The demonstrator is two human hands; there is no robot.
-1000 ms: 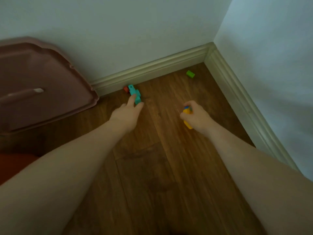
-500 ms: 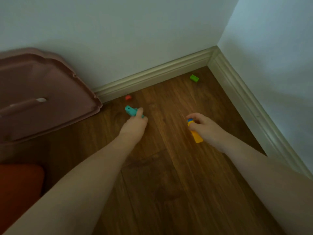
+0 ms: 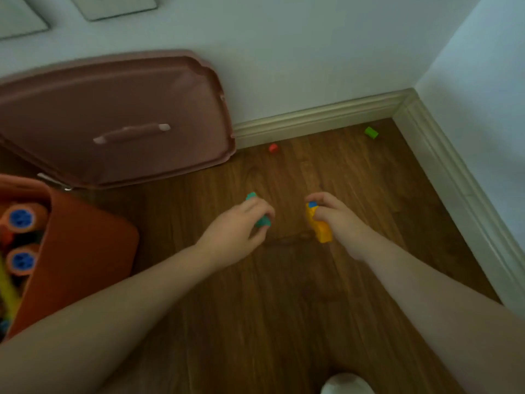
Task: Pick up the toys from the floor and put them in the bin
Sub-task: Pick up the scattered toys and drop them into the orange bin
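My left hand (image 3: 238, 231) is shut on a teal toy block (image 3: 262, 221), whose ends stick out past the fingers. My right hand (image 3: 338, 216) is shut on a yellow toy (image 3: 321, 228) with a blue top. Both hands hover above the wooden floor (image 3: 284, 294). A small red block (image 3: 273, 148) lies near the skirting board, and a green block (image 3: 371, 132) lies in the far corner. The orange bin (image 3: 85, 251) stands at the left, with several toys inside it.
The bin's pink lid (image 3: 113, 118) leans against the wall behind the bin. A skirting board (image 3: 454, 177) runs along both walls and meets in the corner at the right. A white rounded object (image 3: 346, 385) shows at the bottom edge.
My left hand has closed on the teal block and lifted it off the floor. Both hands have drawn back from the wall, and the view has shifted so the bin now shows.
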